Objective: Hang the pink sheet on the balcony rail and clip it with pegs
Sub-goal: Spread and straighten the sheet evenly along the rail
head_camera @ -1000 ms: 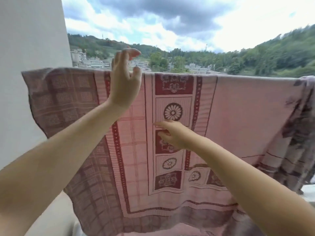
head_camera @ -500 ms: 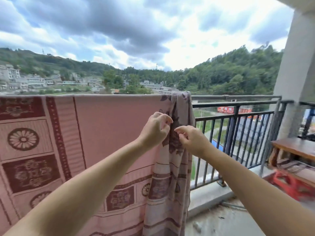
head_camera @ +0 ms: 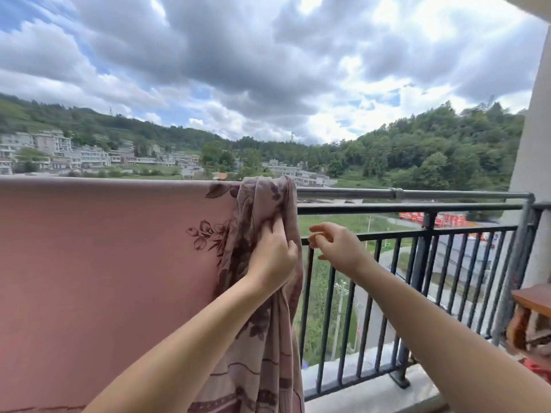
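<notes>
My left hand [head_camera: 272,257] pinching the sheet; my right hand [head_camera: 337,247] loose, holding nothing.

Left fingers closed on the bunched edge of the pink sheet [head_camera: 104,263], draped over the rail [head_camera: 396,193] from 9 o'clock to centre. Right hand at 3 o'clock, just beside, half open.

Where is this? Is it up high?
Probably a balcony on an upper floor. A metal rail with dark bars runs along the edge, a pink sheet hangs over it, and a road and houses lie far below and beyond.
</notes>
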The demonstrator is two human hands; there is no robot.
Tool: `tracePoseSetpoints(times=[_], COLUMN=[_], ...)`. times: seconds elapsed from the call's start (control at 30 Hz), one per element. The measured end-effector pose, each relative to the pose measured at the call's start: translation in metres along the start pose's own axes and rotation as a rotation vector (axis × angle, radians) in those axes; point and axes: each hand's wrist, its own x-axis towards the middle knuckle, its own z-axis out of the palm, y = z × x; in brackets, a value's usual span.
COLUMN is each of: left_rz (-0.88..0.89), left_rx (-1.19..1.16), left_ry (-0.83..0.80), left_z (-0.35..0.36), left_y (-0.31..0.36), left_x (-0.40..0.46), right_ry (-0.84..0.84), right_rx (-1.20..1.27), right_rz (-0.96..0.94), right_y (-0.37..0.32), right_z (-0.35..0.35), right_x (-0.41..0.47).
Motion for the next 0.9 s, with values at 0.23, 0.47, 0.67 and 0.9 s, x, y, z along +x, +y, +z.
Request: tracePoseSetpoints(times=[0.23,0.47,0.67,0.9], left_rz=[-0.090,-0.205,-0.374,-0.371], left_rx=[0.022,-0.263,-0.259,0.368], left_ry=[0.137,0.444,0.782,0.866], left_z=[0.036,0.001,-0.012,-0.057], left_y=[-0.004,0.025,0.091,0.155], left_x=[0.027,0.006,0.014,0.068], right_ry=[-0.343,-0.276,-0.640,-0.192], right_rx=[0.240,0.018,-0.117,-0.089], right_rz=[-0.249,-0.820,-1.021,-1.066], right_y=[0.007,-0.006,-0.004,-0.026], right_z=[-0.013,-0.051,-0.038,-0.030], right_x=[0.071,0.136,0.170,0.187])
